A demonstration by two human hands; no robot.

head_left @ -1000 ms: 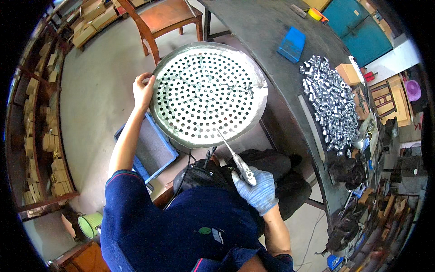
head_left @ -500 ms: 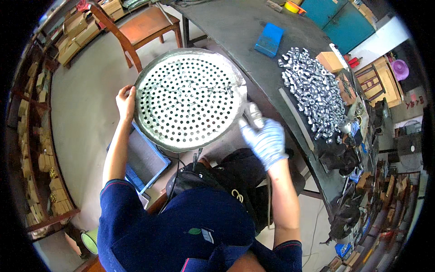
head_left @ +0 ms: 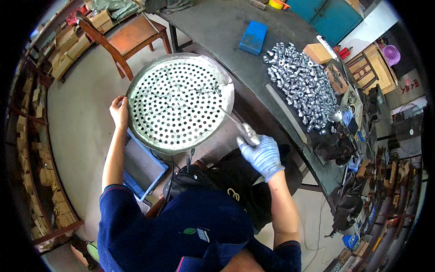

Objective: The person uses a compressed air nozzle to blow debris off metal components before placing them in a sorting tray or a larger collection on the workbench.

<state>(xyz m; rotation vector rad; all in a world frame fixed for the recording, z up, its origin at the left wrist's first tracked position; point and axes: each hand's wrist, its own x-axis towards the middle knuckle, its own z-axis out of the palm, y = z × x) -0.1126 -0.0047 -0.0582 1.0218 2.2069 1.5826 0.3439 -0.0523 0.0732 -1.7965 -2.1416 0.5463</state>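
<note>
A round metal tray (head_left: 179,120), dotted with rows of holes, hangs tilted in front of me. Fine dark strands or cracks run across its face. My left hand (head_left: 119,111), bare, grips its left rim between thumb and fingers. On the other side my right hand (head_left: 264,155), in a pale blue-and-white glove, is closed around a silvery tool (head_left: 248,132) with a long thin rod. The rod points up and left, its tip at the tray's right part; whether it touches the metal I cannot tell.
A dark workbench (head_left: 217,31) on the right bears a heap of shiny metal fittings (head_left: 301,86), a blue box (head_left: 253,37) and a small cardboard box (head_left: 317,53). Below the tray sits a blue crate (head_left: 145,165). A wooden chair (head_left: 136,36) stands beyond; shelves line the left.
The tool's rod has swung onto the tray's right side, and my right hand has moved down. The tray sits slightly further left in view, still gripped by my left hand.
</note>
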